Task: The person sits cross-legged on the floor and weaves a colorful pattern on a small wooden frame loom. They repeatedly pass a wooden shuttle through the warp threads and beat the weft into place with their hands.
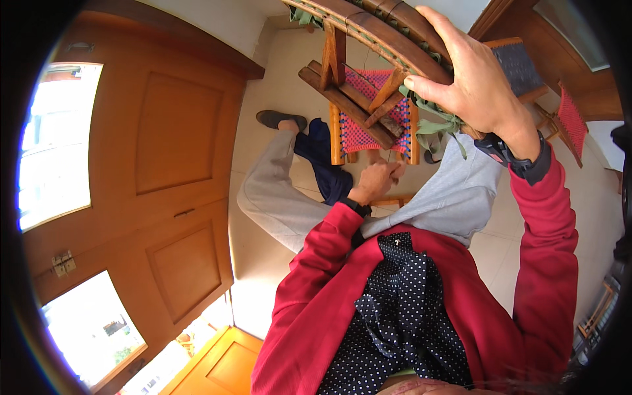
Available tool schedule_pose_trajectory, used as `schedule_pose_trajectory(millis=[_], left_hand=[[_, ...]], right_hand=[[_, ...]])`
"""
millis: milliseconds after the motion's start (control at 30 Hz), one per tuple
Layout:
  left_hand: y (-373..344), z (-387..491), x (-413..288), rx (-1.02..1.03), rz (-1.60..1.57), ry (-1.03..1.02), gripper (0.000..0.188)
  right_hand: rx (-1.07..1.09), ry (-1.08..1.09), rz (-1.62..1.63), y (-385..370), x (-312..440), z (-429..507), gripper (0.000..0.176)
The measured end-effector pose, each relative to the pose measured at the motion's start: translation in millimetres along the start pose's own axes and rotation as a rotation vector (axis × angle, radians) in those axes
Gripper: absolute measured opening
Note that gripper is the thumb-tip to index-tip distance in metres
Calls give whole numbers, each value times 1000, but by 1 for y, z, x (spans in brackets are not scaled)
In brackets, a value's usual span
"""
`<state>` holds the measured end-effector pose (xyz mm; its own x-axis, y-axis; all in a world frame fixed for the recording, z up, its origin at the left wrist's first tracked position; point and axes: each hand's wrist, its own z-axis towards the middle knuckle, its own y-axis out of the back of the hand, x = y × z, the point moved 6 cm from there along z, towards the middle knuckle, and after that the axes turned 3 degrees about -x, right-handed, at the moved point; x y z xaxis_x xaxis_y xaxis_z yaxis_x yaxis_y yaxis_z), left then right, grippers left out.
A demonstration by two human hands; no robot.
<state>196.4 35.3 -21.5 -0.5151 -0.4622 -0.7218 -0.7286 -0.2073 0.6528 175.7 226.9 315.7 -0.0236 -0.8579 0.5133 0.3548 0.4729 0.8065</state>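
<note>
My right hand [471, 81] grips the end of a dark wooden folding stool [380, 39], thumb and fingers spread over its two curved top rails. Green fabric strips [437, 126] are tied along the rails and hang in loose ends by my thumb. The stool's crossed legs and foot bars stand over a second, lighter wooden stool [336, 133] with a woven pink and blue seat [353, 136]. My left hand [377, 180] is low in front of my lap, just below the woven stool's near edge, fingers bent. Whether it holds anything is unclear.
A dark blue cloth [328, 168] lies on the tiled floor beside my leg. Wooden doors [180, 133] with bright glass panes rise at the left. At the right are a stool with a dark grey seat [518, 66] and another with a red woven seat [572, 118].
</note>
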Motion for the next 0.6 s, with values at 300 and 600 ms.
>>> schedule_pose_trajectory(millis=[300,600], left_hand=[[23,-22,11,34,29,96,24],[5,-27,23,1,-9,93,37]], right_hand=[[371,-126,60,5,-26,32,114],[293,180,-116,15,-50,82,52]])
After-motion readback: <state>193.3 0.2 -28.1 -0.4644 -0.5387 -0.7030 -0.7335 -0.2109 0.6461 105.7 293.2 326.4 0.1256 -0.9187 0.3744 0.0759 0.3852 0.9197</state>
